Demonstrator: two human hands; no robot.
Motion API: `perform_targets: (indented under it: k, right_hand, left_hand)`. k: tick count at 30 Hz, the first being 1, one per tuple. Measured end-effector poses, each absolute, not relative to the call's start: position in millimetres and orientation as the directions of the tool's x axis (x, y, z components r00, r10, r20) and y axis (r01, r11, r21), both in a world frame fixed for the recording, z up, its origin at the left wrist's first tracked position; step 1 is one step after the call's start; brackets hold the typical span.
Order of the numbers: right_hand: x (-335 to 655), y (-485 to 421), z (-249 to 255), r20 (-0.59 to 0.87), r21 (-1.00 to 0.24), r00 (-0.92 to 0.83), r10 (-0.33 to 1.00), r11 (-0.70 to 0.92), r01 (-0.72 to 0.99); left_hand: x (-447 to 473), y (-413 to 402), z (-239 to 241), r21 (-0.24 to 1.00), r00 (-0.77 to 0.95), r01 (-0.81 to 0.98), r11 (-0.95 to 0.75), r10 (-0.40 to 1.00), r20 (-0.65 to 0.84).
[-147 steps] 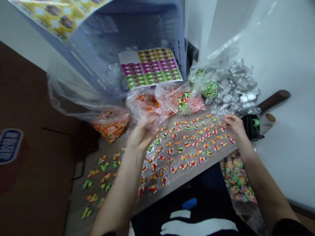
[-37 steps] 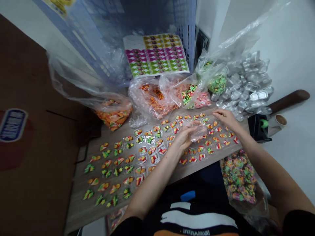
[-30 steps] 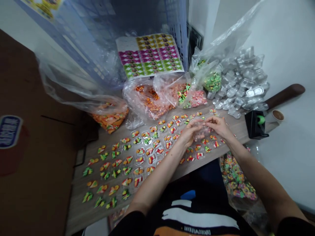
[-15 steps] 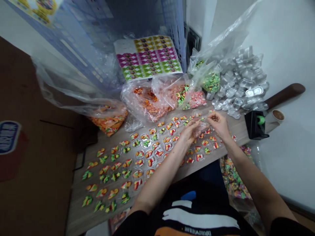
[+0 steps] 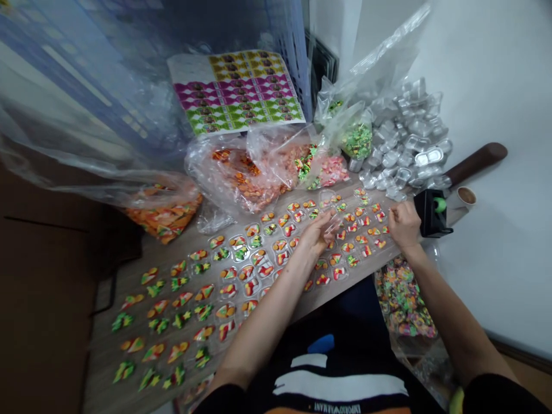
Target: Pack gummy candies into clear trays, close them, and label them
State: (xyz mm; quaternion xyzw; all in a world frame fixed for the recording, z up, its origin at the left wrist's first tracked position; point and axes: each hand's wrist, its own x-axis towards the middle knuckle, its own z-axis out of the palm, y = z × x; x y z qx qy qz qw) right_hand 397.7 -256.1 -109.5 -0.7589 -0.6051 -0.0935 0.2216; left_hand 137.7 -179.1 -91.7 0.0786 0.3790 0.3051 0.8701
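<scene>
My left hand (image 5: 318,234) is over the middle of the rows, its fingers closed on a clear plastic container (image 5: 333,221). Off to the right, beside the black tape dispenser (image 5: 428,221), my right hand (image 5: 404,224) has its fingers curled together; whatever they hold, if anything, is hidden. Clear containers (image 5: 239,248) stand in rows on the table, each with small colourful pieces inside, some shaped like pizza slices. Toward the left end, similar pieces (image 5: 155,352) lie in pairs; I cannot tell whether containers are under them.
Behind the rows sit bags of orange pieces (image 5: 166,215), pink pieces (image 5: 334,169) and green pieces (image 5: 357,140). A sticker sheet (image 5: 241,92) leans on a blue crate (image 5: 297,52). Empty clear containers (image 5: 401,149) are piled back right, near a cup (image 5: 466,196). A filled bag (image 5: 405,299) hangs below the table edge.
My hands were together at the clear container; now my right hand has moved away to the right, beside the tape dispenser. The left keeps the container. The whole view has shifted slightly.
</scene>
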Motion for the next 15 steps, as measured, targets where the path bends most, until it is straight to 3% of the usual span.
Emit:
perform_targets:
  k: [5,12,15]
  right_hand:
    - [390,-262,-115,0.279,-0.048,0.107,0.954,-0.097,0.994]
    - [403,-275,-113,0.167,-0.191,-0.015,0.986,0.047,0.98]
    - [410,-274,-109,0.13,-0.185,-0.039,0.991,0.063,0.981]
  left_hand:
    - [132,-186,-86,0.391,0.531,-0.451,0.802,0.593,-0.605]
    - [127,-189,-89,0.412,0.52,-0.466,0.783,0.619,-0.589]
    - [126,-190,-86,0.408,0.515,-0.468,0.784,0.617,-0.595]
